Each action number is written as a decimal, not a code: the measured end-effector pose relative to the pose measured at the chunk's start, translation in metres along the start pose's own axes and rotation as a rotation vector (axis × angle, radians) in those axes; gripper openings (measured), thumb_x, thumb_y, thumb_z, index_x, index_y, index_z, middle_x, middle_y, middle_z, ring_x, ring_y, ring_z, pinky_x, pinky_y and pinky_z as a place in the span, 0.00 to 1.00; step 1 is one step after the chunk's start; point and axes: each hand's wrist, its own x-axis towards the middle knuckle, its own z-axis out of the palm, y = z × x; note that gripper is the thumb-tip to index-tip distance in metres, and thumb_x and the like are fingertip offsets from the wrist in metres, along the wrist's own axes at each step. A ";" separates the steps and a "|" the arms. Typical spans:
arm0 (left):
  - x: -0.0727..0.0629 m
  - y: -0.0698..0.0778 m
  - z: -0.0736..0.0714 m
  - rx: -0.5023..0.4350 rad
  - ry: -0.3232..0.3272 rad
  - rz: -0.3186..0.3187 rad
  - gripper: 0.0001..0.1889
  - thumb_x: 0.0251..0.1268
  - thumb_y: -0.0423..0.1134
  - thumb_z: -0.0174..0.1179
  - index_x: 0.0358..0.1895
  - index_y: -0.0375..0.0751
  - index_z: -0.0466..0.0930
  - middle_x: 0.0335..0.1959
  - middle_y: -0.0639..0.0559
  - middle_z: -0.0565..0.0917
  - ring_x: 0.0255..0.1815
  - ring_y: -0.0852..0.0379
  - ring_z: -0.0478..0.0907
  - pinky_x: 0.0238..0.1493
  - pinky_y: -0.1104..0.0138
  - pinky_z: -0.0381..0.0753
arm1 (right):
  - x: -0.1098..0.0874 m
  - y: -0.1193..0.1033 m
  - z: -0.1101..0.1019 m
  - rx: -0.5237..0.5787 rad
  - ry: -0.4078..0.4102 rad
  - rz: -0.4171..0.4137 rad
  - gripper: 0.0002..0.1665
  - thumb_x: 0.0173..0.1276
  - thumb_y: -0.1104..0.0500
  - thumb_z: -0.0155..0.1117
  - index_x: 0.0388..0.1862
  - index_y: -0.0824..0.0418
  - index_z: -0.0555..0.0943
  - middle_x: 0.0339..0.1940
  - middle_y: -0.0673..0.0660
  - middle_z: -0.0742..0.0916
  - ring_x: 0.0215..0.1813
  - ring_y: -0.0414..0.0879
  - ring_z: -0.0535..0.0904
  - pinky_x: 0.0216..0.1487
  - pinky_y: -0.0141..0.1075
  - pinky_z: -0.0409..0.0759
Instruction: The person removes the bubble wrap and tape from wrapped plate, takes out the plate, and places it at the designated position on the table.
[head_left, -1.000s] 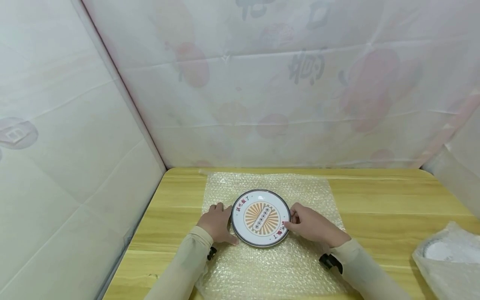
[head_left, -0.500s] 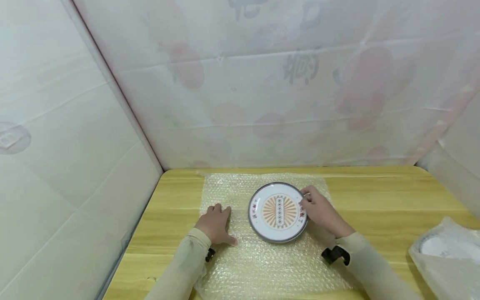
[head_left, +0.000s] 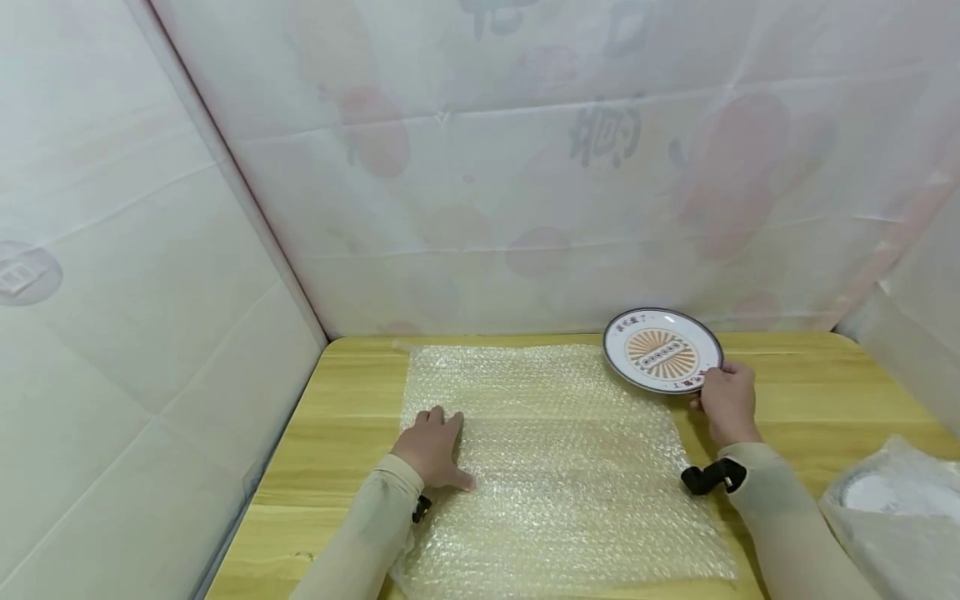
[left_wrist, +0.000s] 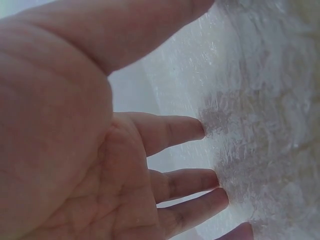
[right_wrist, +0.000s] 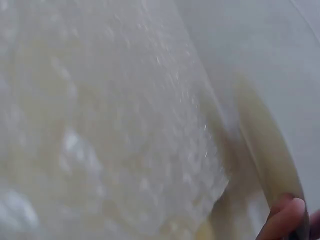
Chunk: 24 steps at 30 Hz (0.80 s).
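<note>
wrap [head_left: 540,500] on table [head_left: 810,400] | left hand [head_left: 433,450] on wrap's left side | plate [head_left: 663,350] around wrap's far right corner, right hand [head_left: 729,404] at its near-right rim | bundle [head_left: 888,521] way over front right | wall [head_left: 480,208] behind table

Across the lower half of the head view, a table [head_left: 817,392] with yellow wood grain and rounded far corners. Filling the top, a pale creased cloth [head_left: 480,196] with faint pink blotches [head_left: 375,133] and grey characters [head_left: 603,132]. At far left, a pale side panel [head_left: 97,167] bearing a round mauve mark [head_left: 27,273]. At lower right, a translucent-wrapped bundle [head_left: 896,542], cut off by the frame edge.
</note>
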 end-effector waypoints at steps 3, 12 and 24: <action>0.000 0.000 -0.001 -0.001 0.003 0.001 0.54 0.48 0.62 0.79 0.75 0.36 0.68 0.68 0.33 0.72 0.68 0.34 0.70 0.55 0.48 0.83 | 0.007 0.004 -0.007 0.105 0.034 0.060 0.15 0.79 0.62 0.38 0.53 0.70 0.69 0.27 0.50 0.81 0.15 0.44 0.80 0.18 0.38 0.82; -0.002 -0.001 -0.002 0.005 0.000 0.002 0.54 0.49 0.63 0.78 0.75 0.36 0.67 0.68 0.32 0.71 0.69 0.33 0.70 0.55 0.48 0.84 | 0.022 0.017 -0.030 0.015 0.118 0.103 0.27 0.79 0.61 0.34 0.72 0.69 0.49 0.48 0.59 0.71 0.20 0.42 0.75 0.20 0.36 0.82; -0.004 0.002 -0.003 -0.008 -0.011 -0.001 0.53 0.50 0.61 0.78 0.76 0.35 0.66 0.69 0.32 0.70 0.70 0.34 0.69 0.57 0.47 0.82 | 0.027 0.023 -0.044 -0.139 0.210 0.070 0.34 0.75 0.61 0.34 0.77 0.73 0.57 0.65 0.65 0.72 0.54 0.48 0.70 0.46 0.29 0.71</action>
